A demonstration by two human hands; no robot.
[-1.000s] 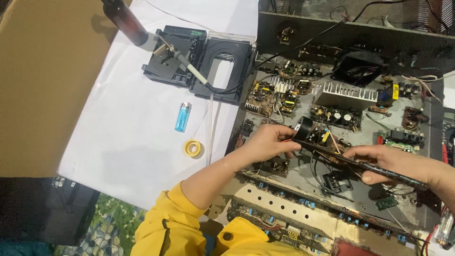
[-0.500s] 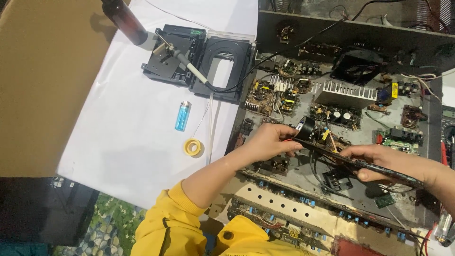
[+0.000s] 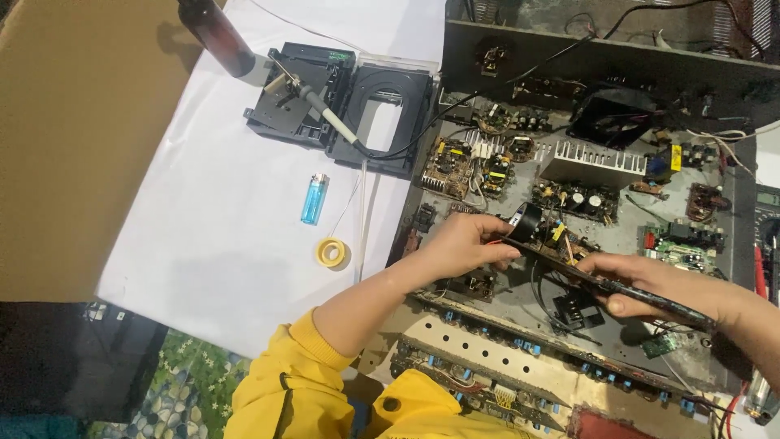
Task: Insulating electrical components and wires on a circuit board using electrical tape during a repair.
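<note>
my left hand [image 3: 465,244] pinching a red wire [image 3: 497,241] by the black capacitor [image 3: 528,219]; my right hand [image 3: 650,284] gripping a dark soldering tool [image 3: 601,284] over the open chassis [image 3: 504,305]

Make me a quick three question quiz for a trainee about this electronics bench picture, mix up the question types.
1. True or false: the lighter lies inside the chassis.
2. What does the right hand hold: A tape roll, B dark tool, C bottle?
3. Which hand rests by the black capacitor?

Key:
1. False; it lies on the white sheet.
2. B, the dark tool.
3. The left hand.
</note>
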